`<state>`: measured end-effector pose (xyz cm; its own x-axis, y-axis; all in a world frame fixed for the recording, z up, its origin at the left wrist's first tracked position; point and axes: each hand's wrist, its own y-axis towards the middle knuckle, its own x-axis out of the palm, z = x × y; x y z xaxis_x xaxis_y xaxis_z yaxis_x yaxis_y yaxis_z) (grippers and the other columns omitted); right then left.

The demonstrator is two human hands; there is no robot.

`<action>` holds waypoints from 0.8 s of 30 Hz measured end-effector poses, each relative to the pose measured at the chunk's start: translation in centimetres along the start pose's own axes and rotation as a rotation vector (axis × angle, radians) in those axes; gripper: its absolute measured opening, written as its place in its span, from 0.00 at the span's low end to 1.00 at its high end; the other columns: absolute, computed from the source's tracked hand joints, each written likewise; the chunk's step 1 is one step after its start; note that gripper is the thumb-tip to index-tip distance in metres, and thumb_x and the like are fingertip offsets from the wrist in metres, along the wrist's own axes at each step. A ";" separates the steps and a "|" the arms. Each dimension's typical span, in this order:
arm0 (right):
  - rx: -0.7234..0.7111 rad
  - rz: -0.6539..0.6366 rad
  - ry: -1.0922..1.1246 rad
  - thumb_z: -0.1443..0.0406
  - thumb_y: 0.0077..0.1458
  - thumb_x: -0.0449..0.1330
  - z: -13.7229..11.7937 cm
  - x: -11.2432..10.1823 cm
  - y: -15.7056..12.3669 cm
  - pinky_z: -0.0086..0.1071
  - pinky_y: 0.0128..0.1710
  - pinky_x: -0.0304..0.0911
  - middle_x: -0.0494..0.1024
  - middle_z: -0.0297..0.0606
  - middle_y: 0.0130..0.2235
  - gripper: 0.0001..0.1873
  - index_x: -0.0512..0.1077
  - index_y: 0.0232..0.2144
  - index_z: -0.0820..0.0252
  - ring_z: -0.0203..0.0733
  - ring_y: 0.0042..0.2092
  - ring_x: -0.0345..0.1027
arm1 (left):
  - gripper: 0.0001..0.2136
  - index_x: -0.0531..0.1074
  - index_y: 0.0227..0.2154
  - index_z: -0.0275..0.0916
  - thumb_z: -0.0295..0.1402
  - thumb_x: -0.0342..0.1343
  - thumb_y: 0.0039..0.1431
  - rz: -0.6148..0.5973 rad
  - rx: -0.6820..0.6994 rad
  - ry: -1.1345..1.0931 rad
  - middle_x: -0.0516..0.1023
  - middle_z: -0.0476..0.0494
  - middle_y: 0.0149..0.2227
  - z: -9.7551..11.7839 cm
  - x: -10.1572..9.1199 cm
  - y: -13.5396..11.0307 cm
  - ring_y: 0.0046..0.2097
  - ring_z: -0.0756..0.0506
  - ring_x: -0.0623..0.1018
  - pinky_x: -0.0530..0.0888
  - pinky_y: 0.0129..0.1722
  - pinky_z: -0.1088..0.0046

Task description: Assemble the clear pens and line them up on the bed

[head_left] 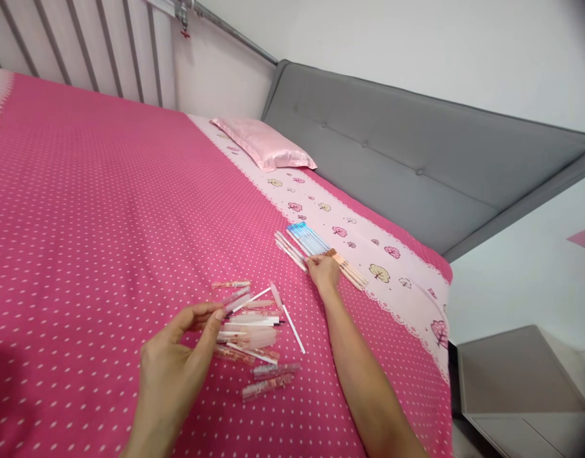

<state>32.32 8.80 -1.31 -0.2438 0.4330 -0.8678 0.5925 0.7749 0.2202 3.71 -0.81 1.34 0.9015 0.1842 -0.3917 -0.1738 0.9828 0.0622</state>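
Note:
In the head view my left hand [178, 356] has its thumb and forefinger pinched on a pale translucent pen barrel [238, 301]. Under and beside it is a loose pile of pen parts: clear pink-printed barrels [268, 386], frosted tubes [259, 337] and thin white refills [293, 329]. Farther right, the closed fingertips of my right hand [323, 273] are on the end of a whitish pen [290, 250], lying with others like it. Right beside these, blue pens [309, 238] and peach-coloured pens [352, 270] lie side by side in a row.
Everything lies on a pink polka-dot bedspread [130, 210] with a pale printed band. A pink pillow [264, 143] rests near the grey headboard [397, 152]. A radiator [82, 44] stands at the far left, and a low bedside cabinet [516, 375] at the right.

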 end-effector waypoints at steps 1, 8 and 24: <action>-0.010 -0.022 -0.002 0.58 0.51 0.57 0.0 0.1 0.0 0.28 0.32 0.59 0.80 0.38 0.32 0.12 0.78 0.32 0.55 0.42 0.35 0.72 | 0.19 0.75 0.34 0.42 0.51 0.56 0.45 0.001 -0.008 0.002 0.79 0.47 0.29 0.1 0.0 0.0 0.34 0.44 0.77 0.71 0.23 0.77; -0.028 -0.069 -0.032 0.60 0.52 0.56 0.1 0.8 -0.1 0.28 0.31 0.60 0.80 0.38 0.34 0.12 0.78 0.35 0.53 0.42 0.35 0.72 | 0.19 0.75 0.32 0.42 0.51 0.56 0.45 0.005 0.000 -0.003 0.79 0.47 0.30 0.1 -0.1 0.1 0.34 0.45 0.77 0.71 0.25 0.77; 0.017 -0.004 -0.128 0.62 0.54 0.54 -0.2 0.2 -0.4 0.29 0.34 0.60 0.79 0.43 0.33 0.13 0.78 0.33 0.57 0.43 0.36 0.72 | 0.20 0.74 0.34 0.41 0.52 0.55 0.45 -0.010 -0.008 0.016 0.79 0.46 0.32 0.2 -0.2 0.0 0.31 0.45 0.77 0.69 0.20 0.78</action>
<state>31.92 8.68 -1.49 -0.1467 0.3670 -0.9186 0.6048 0.7681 0.2103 3.57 -0.81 1.65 0.8968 0.1744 -0.4067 -0.1684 0.9844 0.0507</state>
